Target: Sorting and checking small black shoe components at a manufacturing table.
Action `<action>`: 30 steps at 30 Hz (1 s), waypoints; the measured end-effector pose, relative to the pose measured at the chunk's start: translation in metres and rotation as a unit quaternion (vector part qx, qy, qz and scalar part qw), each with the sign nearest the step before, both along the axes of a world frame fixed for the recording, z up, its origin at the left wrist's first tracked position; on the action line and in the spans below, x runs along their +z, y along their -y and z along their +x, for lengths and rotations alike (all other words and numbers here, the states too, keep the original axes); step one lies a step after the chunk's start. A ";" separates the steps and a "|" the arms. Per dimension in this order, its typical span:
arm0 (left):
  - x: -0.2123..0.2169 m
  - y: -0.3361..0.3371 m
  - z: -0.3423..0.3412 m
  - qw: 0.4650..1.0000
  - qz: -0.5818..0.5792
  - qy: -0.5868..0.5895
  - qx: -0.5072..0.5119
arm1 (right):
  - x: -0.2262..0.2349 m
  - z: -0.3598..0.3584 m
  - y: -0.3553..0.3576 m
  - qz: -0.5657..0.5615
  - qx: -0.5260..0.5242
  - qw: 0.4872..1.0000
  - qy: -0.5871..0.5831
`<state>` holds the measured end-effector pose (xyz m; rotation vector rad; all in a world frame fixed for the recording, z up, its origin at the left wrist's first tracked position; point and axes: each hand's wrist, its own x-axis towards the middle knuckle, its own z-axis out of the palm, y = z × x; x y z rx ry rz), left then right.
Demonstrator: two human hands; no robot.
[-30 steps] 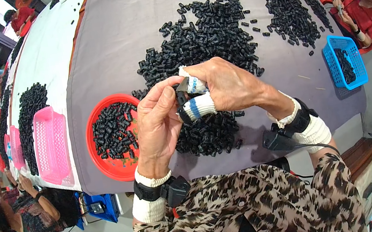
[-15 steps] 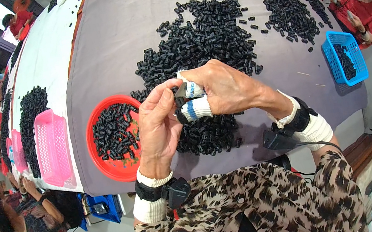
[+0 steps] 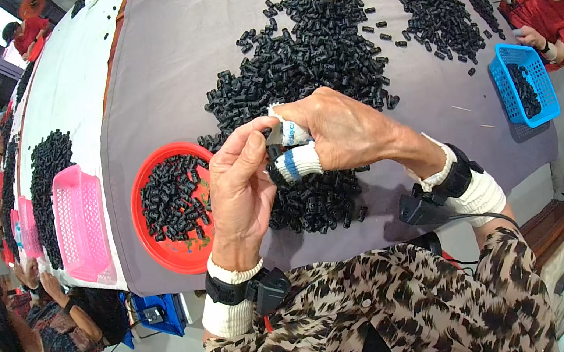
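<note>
Above the near edge of a large pile of small black plastic parts (image 3: 300, 61), my two hands meet. My left hand (image 3: 239, 179) is closed, its thumb and fingers pinching a small black plastic part (image 3: 273, 152), mostly covered by fingers. My right hand (image 3: 341, 129) is closed against it from the other side, its thumb and forefinger in white knitted finger sleeves with blue marks. What the right fingers grip is hidden between them. Just left of my left hand stands a round red tray (image 3: 144, 232) with many black parts (image 3: 174, 198) in it.
A blue basket (image 3: 542, 88) holding black parts stands at the right, near a person in red (image 3: 549, 12). Pink baskets (image 3: 87, 261) and another black pile (image 3: 51, 177) are on the white-covered table at left. Another person (image 3: 59, 317) works at lower left.
My hands stay at nearly the same place, with a slight shift of the fingers. A flat greyish piece seen between the right fingers earlier is now mostly hidden.
</note>
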<state>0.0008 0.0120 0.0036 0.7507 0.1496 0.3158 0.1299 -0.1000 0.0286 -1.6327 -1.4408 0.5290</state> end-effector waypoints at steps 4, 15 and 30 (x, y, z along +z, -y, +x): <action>-0.002 0.000 0.000 1.000 0.004 -0.004 0.004 | -0.004 -0.002 0.000 0.027 0.005 1.000 -0.009; 0.003 0.001 0.003 1.000 -0.013 0.003 0.024 | 0.004 -0.007 0.000 0.021 -0.069 0.997 -0.027; 0.000 -0.001 -0.001 0.998 -0.048 0.048 0.007 | 0.006 -0.010 -0.001 0.034 -0.085 0.993 -0.072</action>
